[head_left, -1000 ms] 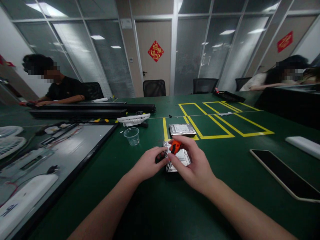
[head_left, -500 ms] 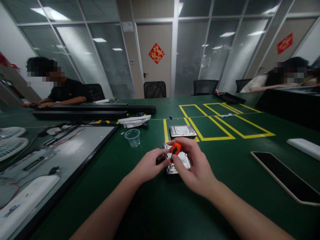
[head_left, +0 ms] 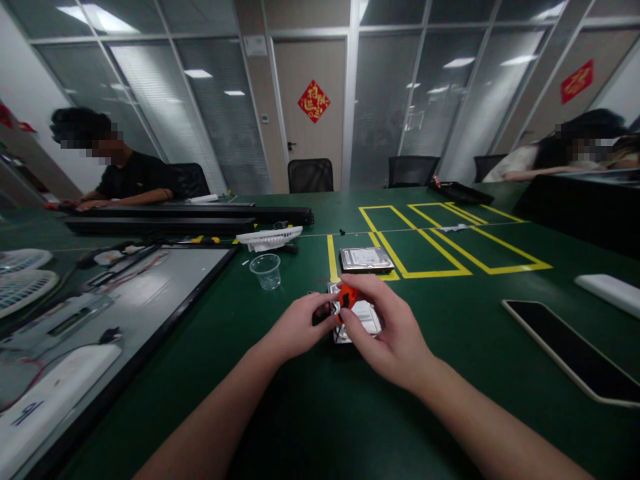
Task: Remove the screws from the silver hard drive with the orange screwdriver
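A silver hard drive (head_left: 367, 319) lies on the green table (head_left: 295, 407), partly covered by my hands. Above it, my right hand (head_left: 387, 330) pinches an orange and black tool (head_left: 349, 295) between thumb and fingers. My left hand (head_left: 305, 325) is at the drive's left side, its fingers closed around something small and dark that I cannot make out. The fingertips of both hands nearly meet at the tool. A second hard drive (head_left: 367, 259) rests just beyond, beside yellow tape.
A clear plastic cup (head_left: 267, 272) and a white fan part (head_left: 269, 237) stand left of the drives. A large panel (head_left: 165, 293) with cables fills the left. At right lies a phone (head_left: 570, 347) near a white bar (head_left: 607, 293). Two people sit across the table.
The orange tool has tilted and shifted slightly left in my right hand. My left hand has barely moved. The whole view has shifted a little.
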### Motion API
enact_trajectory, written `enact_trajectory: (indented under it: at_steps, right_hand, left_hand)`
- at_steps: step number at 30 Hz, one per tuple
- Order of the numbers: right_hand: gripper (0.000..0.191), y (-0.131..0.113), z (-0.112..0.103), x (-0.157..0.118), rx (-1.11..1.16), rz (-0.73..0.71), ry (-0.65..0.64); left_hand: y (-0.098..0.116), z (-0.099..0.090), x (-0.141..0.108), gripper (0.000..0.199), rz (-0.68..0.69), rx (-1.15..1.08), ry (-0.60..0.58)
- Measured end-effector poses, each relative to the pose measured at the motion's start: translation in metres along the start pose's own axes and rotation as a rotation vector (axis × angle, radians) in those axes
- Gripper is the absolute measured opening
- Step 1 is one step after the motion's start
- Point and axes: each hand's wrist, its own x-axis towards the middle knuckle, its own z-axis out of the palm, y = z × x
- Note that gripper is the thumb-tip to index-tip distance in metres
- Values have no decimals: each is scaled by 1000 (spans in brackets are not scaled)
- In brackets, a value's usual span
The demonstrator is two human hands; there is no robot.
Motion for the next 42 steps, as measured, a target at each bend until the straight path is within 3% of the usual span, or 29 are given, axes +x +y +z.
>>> enact_trajectory:
  at_steps: [13,19,25,32,42]
  right_hand:
    - [54,0,0,2,-12,-26,-23]
    - [48,4,0,1,-70,4,17]
    - [55,3,1,-1,15,55,-22]
    - [46,2,-1,4,-72,-30,31]
    - [53,0,-2,1,-20,-23,-8]
  left_hand:
    - [1,0,0,24,-5,-21,6]
    - [1,-1,0,23,10,28,-3]
    - [2,0,0,21,5,18,-1]
    - [1,1,0,24,24,31,6]
    - [2,0,0,25,25,-12,8]
